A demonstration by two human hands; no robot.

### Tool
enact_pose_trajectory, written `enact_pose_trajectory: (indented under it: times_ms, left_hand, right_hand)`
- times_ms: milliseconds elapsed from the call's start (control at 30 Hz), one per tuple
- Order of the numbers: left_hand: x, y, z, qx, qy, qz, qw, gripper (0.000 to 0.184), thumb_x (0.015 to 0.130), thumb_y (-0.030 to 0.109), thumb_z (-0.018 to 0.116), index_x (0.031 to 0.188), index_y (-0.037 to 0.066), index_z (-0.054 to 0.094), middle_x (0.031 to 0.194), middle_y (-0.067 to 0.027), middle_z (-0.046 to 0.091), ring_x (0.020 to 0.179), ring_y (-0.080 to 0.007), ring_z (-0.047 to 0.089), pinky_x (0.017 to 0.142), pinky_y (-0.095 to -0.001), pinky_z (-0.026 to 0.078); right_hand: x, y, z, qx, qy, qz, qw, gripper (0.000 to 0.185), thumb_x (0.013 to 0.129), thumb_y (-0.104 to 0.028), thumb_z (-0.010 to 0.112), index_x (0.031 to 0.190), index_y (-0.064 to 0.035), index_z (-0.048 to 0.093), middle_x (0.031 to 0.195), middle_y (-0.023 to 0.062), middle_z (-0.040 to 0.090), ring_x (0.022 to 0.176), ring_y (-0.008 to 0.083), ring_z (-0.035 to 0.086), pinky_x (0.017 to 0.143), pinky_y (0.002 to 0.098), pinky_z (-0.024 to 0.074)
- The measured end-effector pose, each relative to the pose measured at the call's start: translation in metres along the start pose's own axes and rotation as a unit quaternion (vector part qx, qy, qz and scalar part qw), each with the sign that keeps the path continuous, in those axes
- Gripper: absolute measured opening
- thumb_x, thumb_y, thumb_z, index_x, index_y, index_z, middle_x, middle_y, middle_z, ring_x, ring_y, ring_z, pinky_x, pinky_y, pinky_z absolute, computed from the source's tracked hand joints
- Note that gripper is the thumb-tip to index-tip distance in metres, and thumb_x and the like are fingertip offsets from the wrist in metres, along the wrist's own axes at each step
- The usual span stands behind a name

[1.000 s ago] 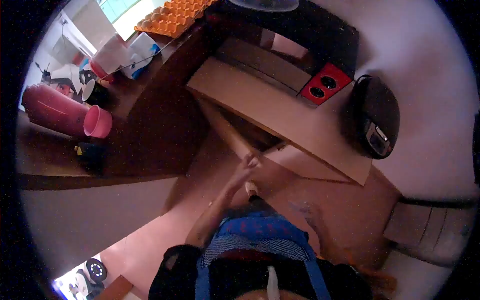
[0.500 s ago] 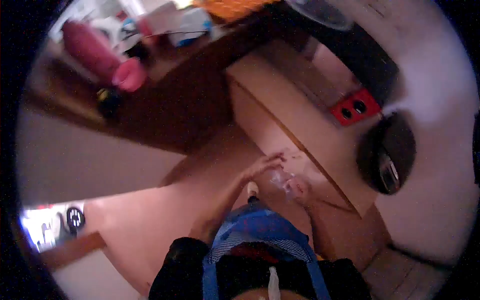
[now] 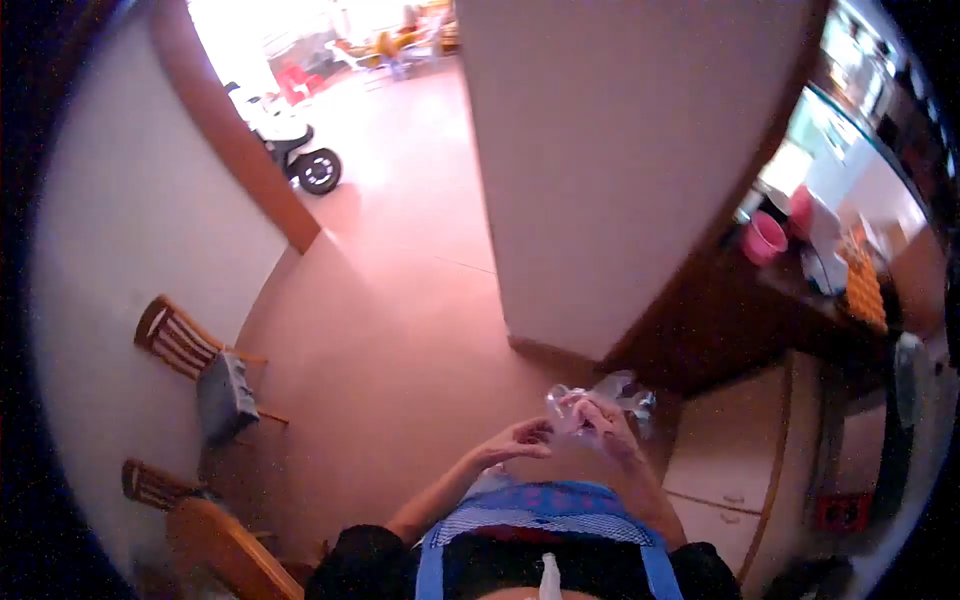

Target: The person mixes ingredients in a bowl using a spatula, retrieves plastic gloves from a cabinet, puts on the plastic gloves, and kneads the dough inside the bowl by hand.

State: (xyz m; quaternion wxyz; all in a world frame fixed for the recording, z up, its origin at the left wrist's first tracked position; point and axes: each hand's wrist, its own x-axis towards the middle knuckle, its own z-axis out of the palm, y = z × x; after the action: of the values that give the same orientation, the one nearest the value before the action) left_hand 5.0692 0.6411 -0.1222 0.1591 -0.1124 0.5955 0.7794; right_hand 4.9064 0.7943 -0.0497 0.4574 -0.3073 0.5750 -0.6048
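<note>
While the right hand (image 3: pixel 600 416) is closed around a crumpled piece of clear plastic (image 3: pixel 630 393), the left hand (image 3: pixel 520 440) is half-open just beside it, its fingers loosely bent and seemingly empty. Blur hides whether the left fingertips touch the plastic, and whether it is a bag or loose film cannot be told. Because it looks thin and slack, it could slide out if the right fingers eased, and would then likely drop to the floor (image 3: pixel 390 330). Its free edges stick out past the fist, so brushing a furniture corner might snag or tear them. The plastic itself lies in and around the right hand, spreading to both sides of it and to the right of the left hand, above the blue apron (image 3: pixel 545 497).

Beyond the right hand stands a pale cabinet (image 3: pixel 728 448) with handles; farther up is a dark worktop (image 3: pixel 780 285) bearing a pink tub (image 3: pixel 765 238) and an orange egg tray (image 3: pixel 864 285). Well apart on the left is a wooden chair (image 3: pixel 180 342).
</note>
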Motion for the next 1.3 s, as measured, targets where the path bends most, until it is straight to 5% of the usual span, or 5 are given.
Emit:
enact_pose_trajectory:
  times_ms: [133,667,700,1067,1300]
  left_hand:
    - [-0.073,-0.014,-0.08,-0.065,0.185,0.088,0.977,0.073,0.075,0.019,0.074,0.136,0.006,0.037,0.126,-0.0072,0.048,0.117,-0.0193,0.044,0.101,-0.0346,0.035]
    - [-0.106,0.121,-0.371,-0.117,0.22,0.275,0.929,0.076,0.077,0.031,0.068,0.139,0.002,0.034,0.13,-0.0085,0.046,0.121,-0.0192,0.043,0.101,-0.0343,0.033]
    - [-0.099,0.092,-0.217,-0.113,0.253,0.283,0.918,0.07,0.08,0.032,0.065,0.137,0.002,0.038,0.127,-0.0084,0.049,0.119,-0.0182,0.045,0.1,-0.0335,0.035]
    - [-0.093,0.061,-0.337,-0.137,0.348,0.27,0.887,0.037,0.095,0.018,0.046,0.126,-0.003,0.048,0.115,-0.0121,0.059,0.105,-0.021,0.056,0.093,-0.0338,0.044]
    - [-0.056,0.075,-0.49,-0.133,0.303,0.213,0.919,0.03,0.094,0.007,0.041,0.12,0.001,0.055,0.103,-0.0075,0.061,0.087,-0.0149,0.061,0.078,-0.0268,0.051]
  right_hand:
    - [0.098,0.004,0.097,0.02,-0.104,0.027,0.994,0.027,0.097,-0.022,0.042,0.106,-0.003,0.059,0.101,0.0023,0.059,0.087,0.0123,0.056,0.081,0.0246,0.0447]
    - [0.443,-0.063,0.234,0.135,-0.194,0.021,0.971,0.033,0.098,-0.029,0.042,0.107,-0.002,0.06,0.089,0.0049,0.063,0.077,0.011,0.06,0.073,0.0256,0.0489]
    - [0.295,-0.063,0.18,0.127,-0.211,-0.013,0.969,0.033,0.098,-0.029,0.042,0.107,-0.002,0.06,0.089,0.0049,0.063,0.077,0.011,0.06,0.073,0.0256,0.0489]
    - [0.375,-0.001,0.181,0.117,-0.047,-0.136,0.983,0.036,0.097,-0.032,0.042,0.098,-0.0026,0.062,0.092,0.0077,0.064,0.085,0.014,0.061,0.08,0.0278,0.0486]
    - [0.464,0.017,0.127,0.388,0.125,-0.186,0.894,0.035,0.095,-0.032,0.049,0.066,-0.013,0.044,0.056,-0.0017,0.038,0.055,0.015,0.041,0.059,0.0322,0.0407]
